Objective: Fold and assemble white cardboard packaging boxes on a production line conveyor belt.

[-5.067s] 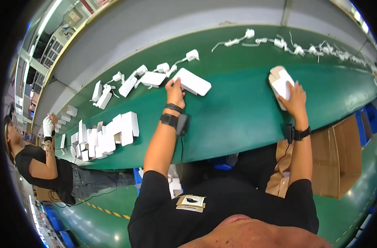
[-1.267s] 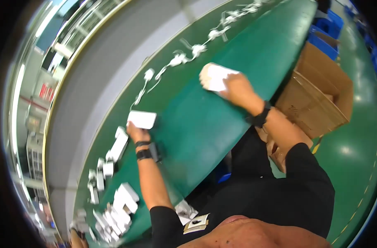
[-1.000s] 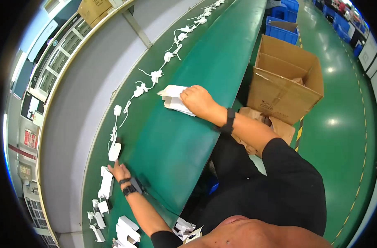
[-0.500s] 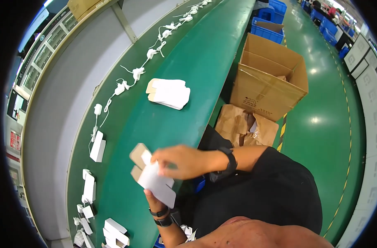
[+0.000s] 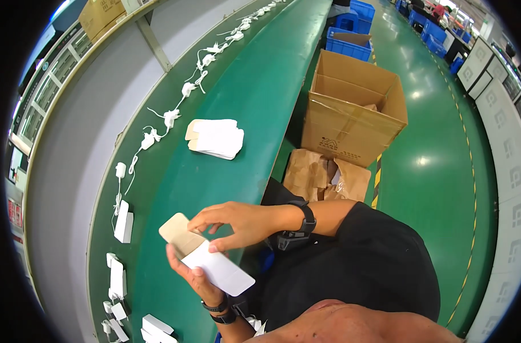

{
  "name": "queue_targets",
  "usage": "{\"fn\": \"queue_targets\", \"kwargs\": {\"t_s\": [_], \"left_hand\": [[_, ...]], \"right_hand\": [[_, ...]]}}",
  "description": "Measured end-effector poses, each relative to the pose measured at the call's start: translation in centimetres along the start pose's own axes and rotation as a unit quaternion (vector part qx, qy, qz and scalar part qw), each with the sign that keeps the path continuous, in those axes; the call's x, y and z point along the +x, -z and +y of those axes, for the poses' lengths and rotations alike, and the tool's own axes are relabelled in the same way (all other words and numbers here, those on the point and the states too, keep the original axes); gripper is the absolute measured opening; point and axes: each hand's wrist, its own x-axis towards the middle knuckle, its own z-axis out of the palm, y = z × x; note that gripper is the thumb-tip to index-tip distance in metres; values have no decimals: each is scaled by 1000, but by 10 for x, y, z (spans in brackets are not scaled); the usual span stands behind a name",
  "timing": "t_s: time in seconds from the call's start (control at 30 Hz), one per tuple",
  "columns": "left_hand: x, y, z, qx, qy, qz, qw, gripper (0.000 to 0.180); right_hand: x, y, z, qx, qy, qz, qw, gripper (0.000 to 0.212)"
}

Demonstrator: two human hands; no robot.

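Observation:
A small white cardboard box [image 5: 223, 273] is partly unfolded, with its tan inner flap standing open at the far-left end. My left hand [image 5: 196, 279] grips it from the left and below, thumb across the white face and fingers behind. My right hand [image 5: 246, 223] reaches over from the right. Its thumb rests at the box's open edge, and its curled fingers are at the flap. Beyond my hands, a stack of flattened white boxes [image 5: 219, 138] lies on the green work surface [image 5: 237, 91].
White power adapters with cables [image 5: 170, 118] line the belt's left side, with white boxes [image 5: 123, 223] among them. More boxes [image 5: 156, 328] lie at the near left. A large open carton [image 5: 352, 128] and brown paper [image 5: 309, 174] stand right of the bench; blue crates [image 5: 349, 44] are farther back.
The box has opened out, its tan inside now showing more. My right hand has shifted slightly left to the flap, and my left hand has moved up along the box's left side.

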Motion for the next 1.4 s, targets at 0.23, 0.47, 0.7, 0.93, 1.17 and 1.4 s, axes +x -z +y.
{"fn": "queue_targets", "kwargs": {"t_s": [0.23,0.47,0.7,0.93,1.17,1.4], "left_hand": [[2,-2,-33,-19,9,-37,999,61],[3,-16,-27,29,32,-20,999,57],[10,-34,-17,35,-39,49,997,74],[8,-30,-16,123,-76,-20,989,78],[2,-16,-30,321,-88,3,943,63],[21,-49,-38,95,-48,-38,994,52]], "right_hand": [[-12,1,21,175,-55,2,983,17],[-12,3,31,52,-18,47,997,11],[-1,16,15,17,85,56,995,9],[1,33,13,69,47,19,996,9],[10,56,22,77,22,-2,997,13],[11,78,34,97,-76,-60,990,13]]}}
